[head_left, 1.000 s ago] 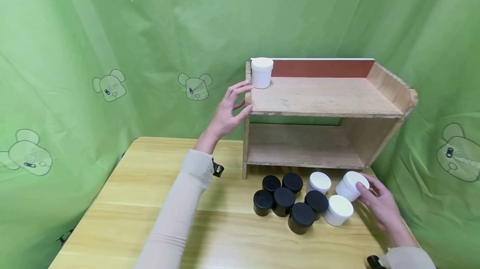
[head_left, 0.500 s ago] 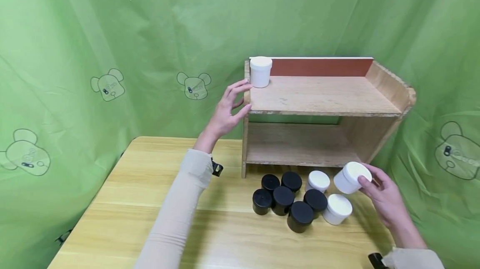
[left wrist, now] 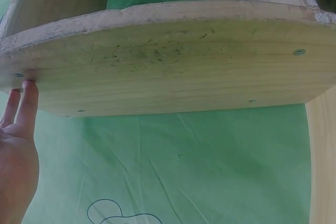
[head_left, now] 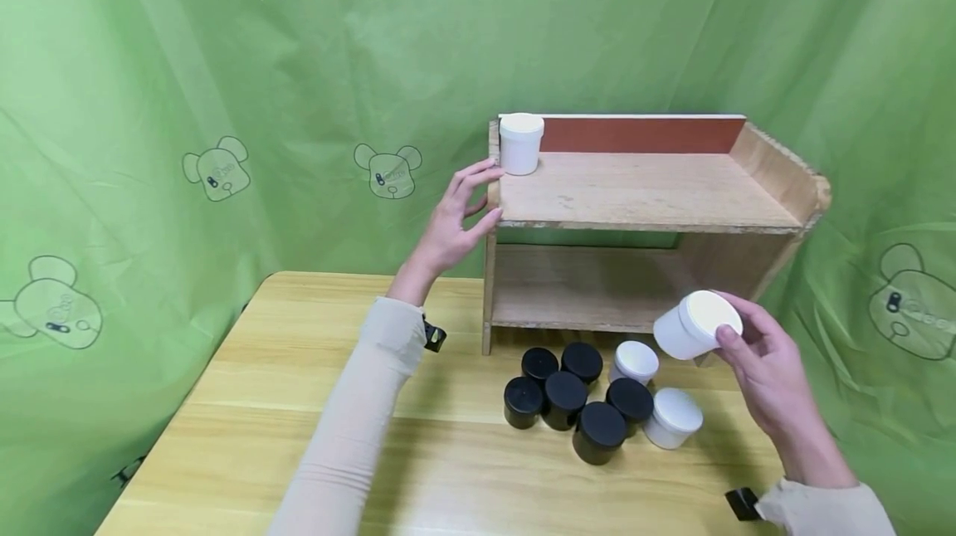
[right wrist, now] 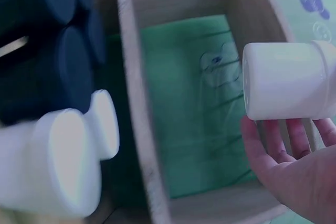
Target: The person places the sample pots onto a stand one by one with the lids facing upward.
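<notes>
Head view: right hand (head_left: pixel 762 370) gripped a white jar (head_left: pixel 696 325), tilted, lid toward the camera, held in the air in front of the lower opening of the wooden shelf (head_left: pixel 642 196), above the jars on the wooden table (head_left: pixel 299 403). Left hand (head_left: pixel 457 216) was spread, its fingertips against the shelf's left side panel. Another white jar on the top board (head_left: pixel 520 143) stood upright at its back left corner. On the table before the shelf: a cluster of six black jars (head_left: pixel 575 399) and two white jars (head_left: pixel 657 391) just right of them, touching or nearly so.

Left wrist view: left hand (left wrist: pixel 18 150) lay with straight fingers (left wrist: pixel 27 103), tips touching the shelf side panel (left wrist: pixel 173 66); green cloth (left wrist: pixel 199 166) behind.

Right wrist view: right hand (right wrist: pixel 294 166) held the white jar (right wrist: pixel 286 80) on its side, fingers curled under it. Lower shelf compartment (right wrist: pixel 184 103) lay beyond it, and blurred black jars (right wrist: pixel 47 51) and white jars (right wrist: pixel 58 161) sat at left.
</notes>
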`<action>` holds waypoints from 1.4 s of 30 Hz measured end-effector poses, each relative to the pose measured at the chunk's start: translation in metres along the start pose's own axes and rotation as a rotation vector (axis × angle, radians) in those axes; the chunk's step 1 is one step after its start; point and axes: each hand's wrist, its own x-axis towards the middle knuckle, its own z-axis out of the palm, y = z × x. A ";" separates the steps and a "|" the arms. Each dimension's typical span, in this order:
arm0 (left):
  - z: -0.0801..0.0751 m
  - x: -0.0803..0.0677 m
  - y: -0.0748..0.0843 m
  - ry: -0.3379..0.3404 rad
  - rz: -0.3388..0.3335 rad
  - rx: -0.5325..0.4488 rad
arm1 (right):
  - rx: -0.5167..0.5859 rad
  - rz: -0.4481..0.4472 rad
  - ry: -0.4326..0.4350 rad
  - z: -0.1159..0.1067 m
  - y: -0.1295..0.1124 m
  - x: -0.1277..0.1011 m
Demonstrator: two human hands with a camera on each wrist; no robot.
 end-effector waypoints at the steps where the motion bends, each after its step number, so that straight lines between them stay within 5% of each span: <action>1: 0.000 0.000 0.000 0.000 -0.004 -0.003 | 0.009 -0.006 -0.002 0.004 -0.003 0.002; 22: 0.000 0.002 0.000 0.009 0.011 0.002 | 0.138 -0.119 -0.022 0.084 -0.044 0.062; 42: 0.001 0.001 -0.001 0.018 -0.002 0.005 | -0.051 -0.041 0.026 0.151 -0.053 0.154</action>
